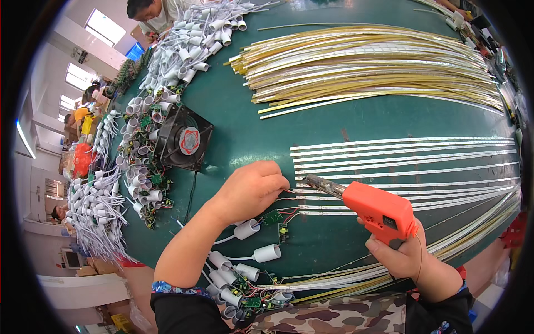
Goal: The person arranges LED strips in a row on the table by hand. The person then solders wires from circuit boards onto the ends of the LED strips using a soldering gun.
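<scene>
My right hand [401, 260] grips a red soldering gun [379, 211] by its handle. The gun's dark metal tip points left and reaches the left ends of a row of thin white LED strips [400, 174] lying side by side on the green table. Close to that tip, my left hand [249, 190] pinches a thin wire [288, 191] at the strip ends. Just below the left hand lie a small green circuit board [272, 217] with red wires running to the lower strips, and a white cylindrical lamp cap [246, 229].
A black fan [185, 139] stands left of my hands. Piles of white lamp caps with cables [186, 47] line the left side. A large bundle of strips [361, 67] lies at the back, more strips [339, 278] near me. A person [153, 14] works at the far left.
</scene>
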`<control>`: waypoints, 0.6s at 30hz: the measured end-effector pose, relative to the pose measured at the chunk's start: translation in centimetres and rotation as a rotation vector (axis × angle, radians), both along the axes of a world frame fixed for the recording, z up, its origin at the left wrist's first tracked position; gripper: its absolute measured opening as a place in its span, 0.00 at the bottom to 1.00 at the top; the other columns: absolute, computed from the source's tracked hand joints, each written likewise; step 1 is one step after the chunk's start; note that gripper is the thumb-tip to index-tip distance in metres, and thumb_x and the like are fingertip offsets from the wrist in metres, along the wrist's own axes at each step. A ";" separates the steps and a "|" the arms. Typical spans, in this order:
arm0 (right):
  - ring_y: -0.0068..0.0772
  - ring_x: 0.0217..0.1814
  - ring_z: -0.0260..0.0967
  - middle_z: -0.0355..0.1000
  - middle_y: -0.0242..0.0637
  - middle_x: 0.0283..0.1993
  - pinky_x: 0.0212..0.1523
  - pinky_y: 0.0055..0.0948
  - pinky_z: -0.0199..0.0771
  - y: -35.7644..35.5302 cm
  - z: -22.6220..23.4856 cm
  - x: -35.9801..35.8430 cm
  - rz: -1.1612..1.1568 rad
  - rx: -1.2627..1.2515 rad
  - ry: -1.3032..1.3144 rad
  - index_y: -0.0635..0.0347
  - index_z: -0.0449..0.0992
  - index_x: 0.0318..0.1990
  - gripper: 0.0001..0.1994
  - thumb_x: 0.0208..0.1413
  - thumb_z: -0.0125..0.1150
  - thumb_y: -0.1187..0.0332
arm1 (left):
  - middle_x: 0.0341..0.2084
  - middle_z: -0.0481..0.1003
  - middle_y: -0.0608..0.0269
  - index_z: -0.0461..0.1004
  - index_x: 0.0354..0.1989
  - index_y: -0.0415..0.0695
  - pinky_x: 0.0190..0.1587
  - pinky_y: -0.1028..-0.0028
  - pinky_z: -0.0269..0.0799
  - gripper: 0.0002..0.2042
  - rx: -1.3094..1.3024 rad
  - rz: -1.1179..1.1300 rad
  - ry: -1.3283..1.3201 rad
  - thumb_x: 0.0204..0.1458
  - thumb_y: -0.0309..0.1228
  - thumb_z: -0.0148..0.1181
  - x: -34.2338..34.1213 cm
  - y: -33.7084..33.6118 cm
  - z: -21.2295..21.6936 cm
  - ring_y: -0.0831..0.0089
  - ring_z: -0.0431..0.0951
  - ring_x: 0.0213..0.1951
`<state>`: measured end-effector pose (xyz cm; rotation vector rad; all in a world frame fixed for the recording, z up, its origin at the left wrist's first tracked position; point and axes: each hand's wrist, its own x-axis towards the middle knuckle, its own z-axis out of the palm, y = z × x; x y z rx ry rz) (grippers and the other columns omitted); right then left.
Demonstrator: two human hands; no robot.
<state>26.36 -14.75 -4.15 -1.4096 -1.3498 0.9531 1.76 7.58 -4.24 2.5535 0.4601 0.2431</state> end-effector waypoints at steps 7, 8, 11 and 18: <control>0.35 0.29 0.68 0.71 0.36 0.31 0.34 0.31 0.70 0.3 0.5 -0.1 0.030 -0.062 0.026 0.62 0.72 0.49 0.19 0.47 0.66 0.71 | 0.28 0.74 0.63 0.79 0.32 0.46 0.33 0.63 0.72 0.10 0.159 -0.070 -0.022 0.40 0.20 0.64 0.2 -0.1 -0.2 0.59 0.76 0.32; 0.35 0.28 0.67 0.71 0.36 0.31 0.34 0.30 0.69 0.4 0.7 -0.1 0.049 -0.078 0.010 0.63 0.72 0.49 0.19 0.47 0.66 0.71 | 0.28 0.74 0.64 0.79 0.32 0.47 0.32 0.63 0.72 0.10 0.180 -0.077 -0.019 0.39 0.20 0.64 0.2 -0.2 -0.2 0.59 0.76 0.32; 0.35 0.28 0.68 0.71 0.36 0.31 0.33 0.30 0.70 0.7 0.2 -0.5 0.040 0.033 -0.021 0.63 0.72 0.50 0.20 0.47 0.66 0.72 | 0.28 0.74 0.64 0.79 0.31 0.47 0.32 0.62 0.72 0.09 0.174 -0.077 -0.039 0.39 0.21 0.64 0.1 -0.1 -0.3 0.60 0.76 0.32; 0.35 0.29 0.70 0.72 0.38 0.33 0.33 0.30 0.70 1.0 0.5 -0.6 0.089 0.003 -0.060 0.65 0.71 0.52 0.23 0.46 0.67 0.73 | 0.28 0.74 0.64 0.79 0.31 0.46 0.34 0.62 0.72 0.09 0.201 -0.084 -0.021 0.39 0.22 0.63 0.2 -0.2 -0.3 0.60 0.76 0.33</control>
